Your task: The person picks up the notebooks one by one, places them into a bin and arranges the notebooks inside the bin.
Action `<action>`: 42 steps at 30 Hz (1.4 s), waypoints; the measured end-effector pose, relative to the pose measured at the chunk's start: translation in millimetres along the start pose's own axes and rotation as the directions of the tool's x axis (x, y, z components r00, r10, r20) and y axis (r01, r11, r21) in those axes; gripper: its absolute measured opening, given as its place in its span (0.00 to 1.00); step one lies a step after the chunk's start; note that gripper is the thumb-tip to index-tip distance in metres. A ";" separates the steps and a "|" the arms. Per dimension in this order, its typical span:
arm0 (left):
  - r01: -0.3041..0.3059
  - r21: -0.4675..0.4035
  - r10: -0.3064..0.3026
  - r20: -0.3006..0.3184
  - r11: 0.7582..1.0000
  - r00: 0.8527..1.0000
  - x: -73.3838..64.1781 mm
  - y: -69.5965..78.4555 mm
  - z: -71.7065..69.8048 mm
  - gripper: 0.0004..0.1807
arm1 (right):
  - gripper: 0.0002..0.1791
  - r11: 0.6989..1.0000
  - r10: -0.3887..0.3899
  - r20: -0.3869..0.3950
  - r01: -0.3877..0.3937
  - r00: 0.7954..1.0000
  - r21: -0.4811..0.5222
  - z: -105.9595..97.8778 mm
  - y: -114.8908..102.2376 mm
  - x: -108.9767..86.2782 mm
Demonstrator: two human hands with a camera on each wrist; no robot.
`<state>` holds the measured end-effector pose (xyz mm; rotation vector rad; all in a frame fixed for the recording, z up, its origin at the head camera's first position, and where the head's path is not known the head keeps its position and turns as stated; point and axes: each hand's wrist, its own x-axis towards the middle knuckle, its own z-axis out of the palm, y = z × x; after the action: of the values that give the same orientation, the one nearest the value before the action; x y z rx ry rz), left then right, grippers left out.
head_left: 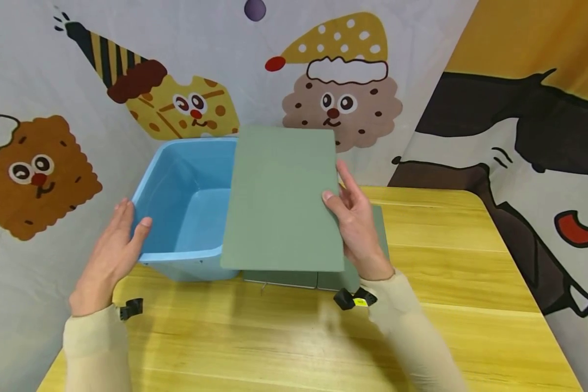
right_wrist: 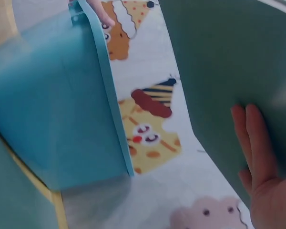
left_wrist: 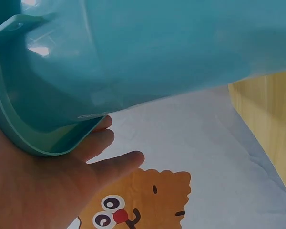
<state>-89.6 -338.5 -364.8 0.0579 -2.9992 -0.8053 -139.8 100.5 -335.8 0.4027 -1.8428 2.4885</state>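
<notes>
My right hand (head_left: 360,223) holds a flat, rectangular green board (head_left: 284,201) by its right edge, thumb on the upper face. In the right wrist view, its straight fingers (right_wrist: 260,138) lie along the underside. The board is raised above the table and overlaps the right part of a light-blue plastic bin (head_left: 181,267). My left hand (head_left: 110,250) rests at the bin's left rim, thumb over the rim and fingers outside it. In the left wrist view, the rim presses against the palm and those fingers extend straight. The visible inside of the bin holds nothing.
More green flat pieces (head_left: 340,275) with pale edges lie on the wooden table (head_left: 436,261) beneath the raised board, mostly covered by it. A small thin metal piece (head_left: 263,287) sticks out at their front edge. A cartoon-printed cloth (head_left: 255,65) hangs behind the table.
</notes>
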 end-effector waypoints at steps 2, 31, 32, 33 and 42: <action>-0.004 0.002 0.004 0.003 1.000 1.000 0.7 -0.1 0.2 0.45 | 0.39 1.000 -0.010 -0.004 0.010 1.000 -0.007 12.1 3.6 8.5; -0.078 -0.025 0.076 -0.066 0.997 0.995 -8.6 -1.9 -1.0 0.43 | 0.41 0.957 0.125 0.090 -0.096 0.988 -0.273 149.6 56.6 78.9; -0.082 -0.027 0.080 -0.067 0.996 0.995 -8.4 -2.3 -0.8 0.43 | 0.41 0.953 0.133 0.094 -0.101 0.987 -0.285 153.1 58.2 78.9; -0.088 -0.030 0.085 -0.068 0.996 0.994 -8.1 -2.3 -0.6 0.42 | 0.41 0.950 0.146 0.100 -0.111 0.984 -0.290 156.1 59.6 78.5; -0.081 -0.029 0.079 -0.051 0.996 0.996 -4.7 1.2 4.4 0.42 | 0.41 0.942 0.213 0.150 -0.162 0.966 -0.292 169.3 66.6 75.7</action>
<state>-85.1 -335.1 -368.1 -0.0420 -2.9212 -0.8288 -191.3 -89.8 -336.2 0.4730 -2.3678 2.3162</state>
